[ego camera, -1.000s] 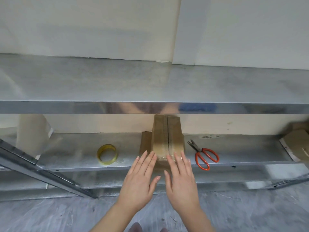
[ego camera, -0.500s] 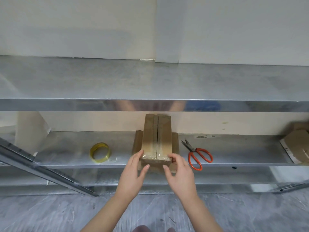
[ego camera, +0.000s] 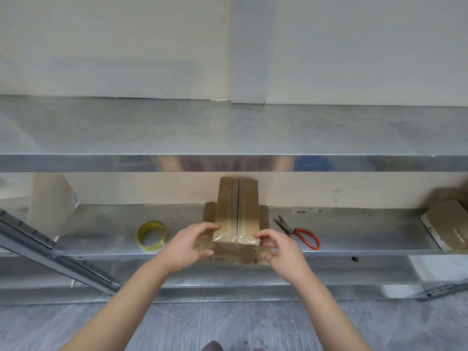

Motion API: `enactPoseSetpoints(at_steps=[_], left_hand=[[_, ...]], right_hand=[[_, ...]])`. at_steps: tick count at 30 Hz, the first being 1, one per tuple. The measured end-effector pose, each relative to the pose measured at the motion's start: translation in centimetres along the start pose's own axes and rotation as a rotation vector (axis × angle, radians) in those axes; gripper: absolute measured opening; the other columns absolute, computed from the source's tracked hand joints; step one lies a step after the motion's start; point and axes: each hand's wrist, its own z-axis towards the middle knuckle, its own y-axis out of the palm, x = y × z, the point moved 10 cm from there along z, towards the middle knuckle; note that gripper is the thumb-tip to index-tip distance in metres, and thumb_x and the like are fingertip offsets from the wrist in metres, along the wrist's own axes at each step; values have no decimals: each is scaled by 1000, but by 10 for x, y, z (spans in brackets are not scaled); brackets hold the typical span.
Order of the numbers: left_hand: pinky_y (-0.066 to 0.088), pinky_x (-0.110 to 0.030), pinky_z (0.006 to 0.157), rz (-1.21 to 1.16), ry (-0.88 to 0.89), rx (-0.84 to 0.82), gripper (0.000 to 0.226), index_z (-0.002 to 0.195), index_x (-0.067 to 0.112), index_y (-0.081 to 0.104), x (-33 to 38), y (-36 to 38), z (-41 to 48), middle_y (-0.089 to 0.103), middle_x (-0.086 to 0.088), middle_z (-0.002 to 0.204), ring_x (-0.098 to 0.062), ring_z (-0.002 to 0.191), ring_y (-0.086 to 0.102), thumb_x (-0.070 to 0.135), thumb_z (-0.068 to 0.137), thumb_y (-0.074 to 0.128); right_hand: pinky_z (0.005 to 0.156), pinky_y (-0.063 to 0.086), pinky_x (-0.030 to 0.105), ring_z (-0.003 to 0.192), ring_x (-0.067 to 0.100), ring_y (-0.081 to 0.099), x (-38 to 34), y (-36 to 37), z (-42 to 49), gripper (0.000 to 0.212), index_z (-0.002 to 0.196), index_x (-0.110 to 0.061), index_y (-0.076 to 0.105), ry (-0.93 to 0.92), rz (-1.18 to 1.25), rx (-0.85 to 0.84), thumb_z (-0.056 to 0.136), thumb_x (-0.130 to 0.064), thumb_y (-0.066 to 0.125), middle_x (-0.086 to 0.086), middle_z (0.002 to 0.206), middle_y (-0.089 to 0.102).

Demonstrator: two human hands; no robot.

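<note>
— Galvanised steel shelving against a pale wall fills my feed. On the lower shelf [ego camera: 101, 224], dead centre, stands the tall brown cardboard box [ego camera: 238, 211], its top seam taped. It sits on a flatter cardboard box [ego camera: 209, 216].

— What are your hands doing?

— Both are on it. My left hand [ego camera: 188, 245] has its thumb over the near top edge and its fingers curled under the left corner. My right hand [ego camera: 281, 252] mirrors that at the right corner, so each grips the box's near end.

— Lifted yet?

— No, it rests on the one beneath, at the shelf's front lip. I judge the grasp is made, and the pull-out and carry are all left to do.

— Anything beside it?

— A yellowish roll of clear tape [ego camera: 152, 247] lies well to the left, and red-handled scissors [ego camera: 295, 231] just right of the boxes. Another cardboard carton [ego camera: 445, 224] is at the far right end. None of them touches the box, so it should come straight out.
</note>
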Motion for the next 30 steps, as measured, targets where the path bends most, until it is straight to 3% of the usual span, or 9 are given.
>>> enactPoseSetpoints(at_steps=[3, 10, 15, 19, 21, 25, 27, 30], left_hand=[[46, -15, 97, -12, 25, 81, 49, 121, 38, 60, 5, -7, 1, 60, 17, 119, 9, 107, 56, 16, 80, 77], [42, -4, 90, 63, 71, 214, 41, 119, 29, 66, 2, -7, -3, 66, 13, 110, 15, 97, 57, 6, 86, 68], [40, -12, 90, 180, 105, 315, 34, 116, 27, 66, 10, -20, -2, 61, 16, 111, 0, 101, 53, 18, 84, 72], [50, -17, 74, 67, -21, 455, 22, 87, 29, 63, 6, -31, -8, 62, 18, 86, 2, 80, 60, 24, 75, 81], [54, -21, 76, 39, -70, 456, 15, 81, 31, 67, 3, -24, -11, 66, 18, 78, 4, 76, 61, 22, 78, 79], [50, -15, 89, -79, -107, 509, 34, 118, 23, 66, 2, -12, -20, 70, 12, 95, 6, 88, 64, 7, 89, 64], [46, -15, 95, -76, -93, 489, 40, 128, 22, 61, 8, 0, -22, 70, 6, 110, -1, 101, 64, 7, 91, 57], [43, -13, 92, 45, -25, 401, 46, 137, 26, 51, 19, 16, -21, 61, 5, 120, -7, 107, 60, 24, 92, 60]], right_hand=[[76, 48, 9, 88, -5, 65, -1, -5, 4, 52, 91, -49, 62, 2, 1, 3, 78, 0, 74, -11, 105, 66], [65, 40, 0, 82, -13, 62, 0, 0, 6, 39, 89, -43, 63, 19, 22, 83, 79, -9, 78, -15, 104, 63], [66, 41, 1, 82, -12, 61, -4, -2, 6, 44, 88, -46, 58, 8, 19, 106, 80, -7, 76, -14, 105, 63], [66, 46, 6, 80, -5, 66, 9, -12, 1, 45, 100, -42, 52, 82, 134, 190, 79, -12, 79, -9, 96, 68], [67, 47, 7, 80, -4, 66, 15, -9, -2, 41, 105, -35, 55, 109, 175, 209, 79, -15, 79, -8, 94, 70], [85, 55, 20, 86, -2, 67, 18, 5, -8, 40, 121, -23, 61, 151, 221, 213, 84, -14, 75, -8, 99, 71], [89, 51, 16, 92, -4, 65, 15, 12, -14, 45, 129, -21, 58, 159, 229, 248, 87, -15, 72, -6, 108, 70], [90, 46, 11, 98, -9, 60, 8, 22, -22, 52, 136, -21, 52, 157, 259, 280, 88, -23, 71, -8, 117, 68]])
